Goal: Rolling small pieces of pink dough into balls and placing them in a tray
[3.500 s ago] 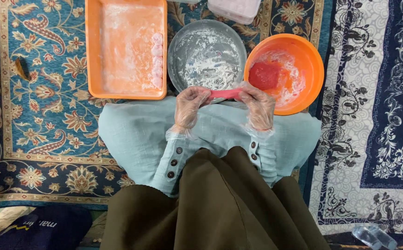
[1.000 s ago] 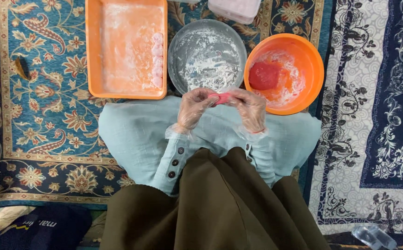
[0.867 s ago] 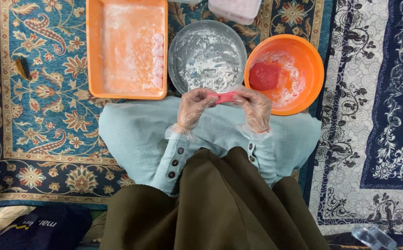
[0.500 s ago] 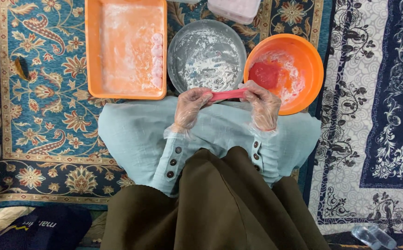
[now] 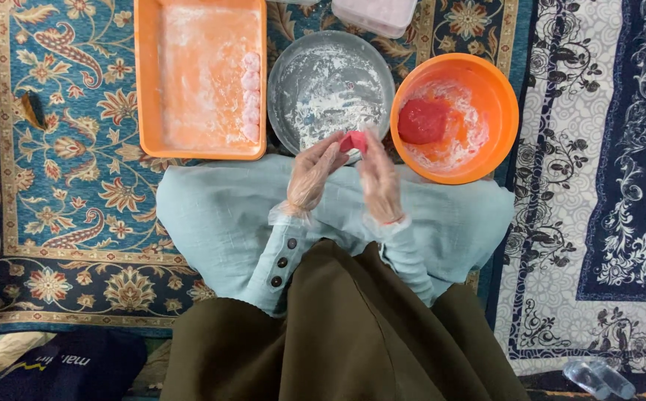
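At centre frame, the left hand [image 5: 314, 172] and right hand [image 5: 379, 178], both in thin clear gloves, pinch a small red piece of dough [image 5: 353, 142] between their fingertips, just below the round grey floured metal pan [image 5: 330, 89] and left of the round orange plastic bowl [image 5: 486, 82].

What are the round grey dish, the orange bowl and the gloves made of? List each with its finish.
Round grey dish: likely metal, dull silvery sheen under a white dusting. Orange bowl: probably plastic, smooth, uniformly coloured, matte. Gloves on left hand and right hand: thin clear plastic film, crinkled, skin showing through.
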